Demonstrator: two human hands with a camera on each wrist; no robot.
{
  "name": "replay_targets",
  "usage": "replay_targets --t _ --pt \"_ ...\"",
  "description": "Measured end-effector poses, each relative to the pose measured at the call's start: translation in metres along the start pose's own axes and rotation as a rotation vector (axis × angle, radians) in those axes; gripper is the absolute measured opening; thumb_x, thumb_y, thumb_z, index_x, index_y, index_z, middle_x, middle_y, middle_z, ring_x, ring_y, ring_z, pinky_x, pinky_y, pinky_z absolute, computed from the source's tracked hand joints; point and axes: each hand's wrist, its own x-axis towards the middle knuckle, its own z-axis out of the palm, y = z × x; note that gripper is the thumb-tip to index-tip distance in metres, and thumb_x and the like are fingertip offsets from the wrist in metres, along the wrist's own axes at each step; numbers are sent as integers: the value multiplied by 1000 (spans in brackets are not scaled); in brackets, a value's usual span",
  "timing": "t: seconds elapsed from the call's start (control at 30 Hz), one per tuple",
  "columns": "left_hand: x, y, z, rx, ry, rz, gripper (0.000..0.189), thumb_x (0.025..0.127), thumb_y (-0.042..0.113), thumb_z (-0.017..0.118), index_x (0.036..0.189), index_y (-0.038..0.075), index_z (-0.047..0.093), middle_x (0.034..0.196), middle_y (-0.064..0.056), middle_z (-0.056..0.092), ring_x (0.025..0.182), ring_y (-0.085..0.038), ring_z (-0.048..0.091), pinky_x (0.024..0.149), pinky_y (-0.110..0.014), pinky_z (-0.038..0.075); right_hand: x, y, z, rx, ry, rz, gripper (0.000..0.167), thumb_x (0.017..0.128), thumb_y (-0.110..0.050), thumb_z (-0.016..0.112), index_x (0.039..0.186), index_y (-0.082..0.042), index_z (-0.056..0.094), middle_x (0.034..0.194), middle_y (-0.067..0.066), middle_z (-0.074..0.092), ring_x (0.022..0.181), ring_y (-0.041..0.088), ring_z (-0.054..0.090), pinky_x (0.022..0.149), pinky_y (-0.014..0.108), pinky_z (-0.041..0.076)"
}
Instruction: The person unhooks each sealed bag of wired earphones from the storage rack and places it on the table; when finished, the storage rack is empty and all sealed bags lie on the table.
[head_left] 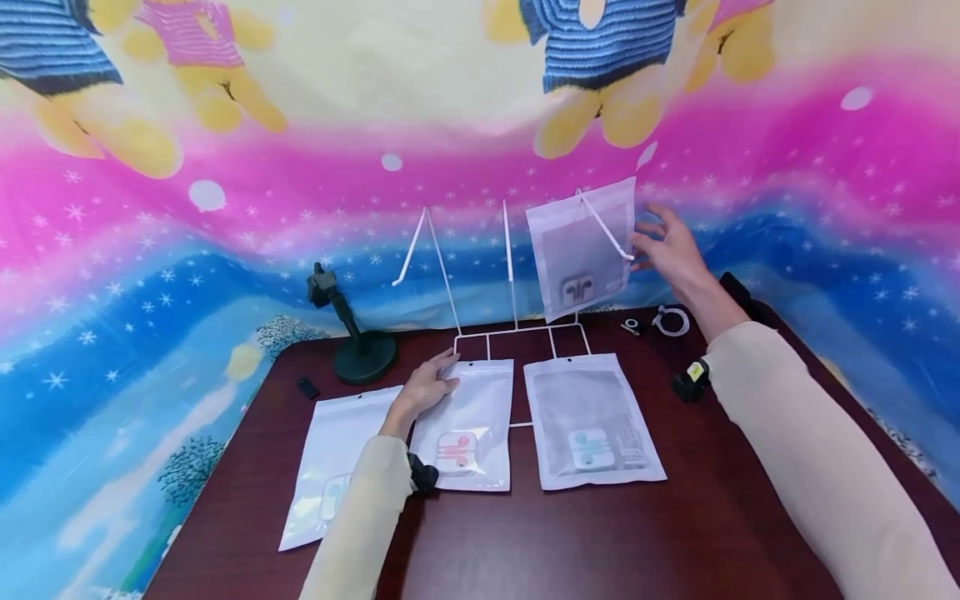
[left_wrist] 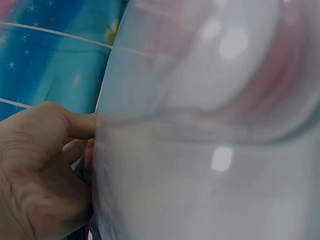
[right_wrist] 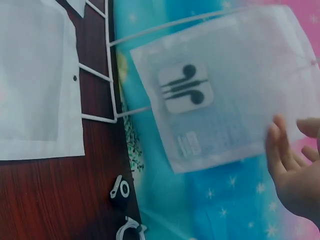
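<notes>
A white translucent zip pouch [head_left: 555,250] with dark-grey earphones in a case hangs tilted on the right hook of a white wire rack [head_left: 517,328]. My right hand [head_left: 670,254] is at this pouch's right edge, thumb and fingers spread apart, as the right wrist view also shows. Lower down, my left hand [head_left: 429,385] pinches the upper left edge of a pouch [head_left: 480,408] with pink earphones. That pouch fills most of the left wrist view, its surface blurred. To its right lies a pouch [head_left: 577,400] with mint-green earphones.
Another pouch [head_left: 337,433] lies at the left, partly under my left forearm. Behind it stands a dark stand [head_left: 365,357] with a round base, near a small black object [head_left: 307,387]. A coiled white cable [head_left: 684,321] lies at the back right. A patterned cloth hangs behind the table.
</notes>
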Motion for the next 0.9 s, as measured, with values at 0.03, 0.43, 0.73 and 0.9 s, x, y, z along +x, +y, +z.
replay_targets --t 0.03,0.43,0.73,0.9 --pt "1 0 0 -5 -2 -1 56 104 15 63 158 20 47 170 0 32 158 -33 23 124 -60 24 0 -1 2 5 31 -6 65 107 -19 58 165 -18 27 156 17 47 80 6 65 69 23 60" --pt "-1 3 -3 18 -17 18 55 105 16 61 158 19 46 170 -1 31 158 -34 23 123 -63 23 -13 1 -2 219 125 -159 26 97 -21 75 122 -14 75 75 -5 61 54 12 47 51 22 39" --pt "-3 4 -4 22 -13 21 55 105 17 62 158 19 46 170 0 30 158 -34 23 123 -63 23 -42 -1 -4 488 70 -166 14 95 -14 77 108 -11 78 73 -1 64 47 10 43 43 21 27" --pt "-4 1 -4 29 -11 27 55 105 18 62 158 19 46 170 0 31 158 -33 23 124 -62 23 -65 -7 -9 552 24 -129 7 96 -10 76 102 -10 79 68 -1 63 46 9 42 42 22 23"
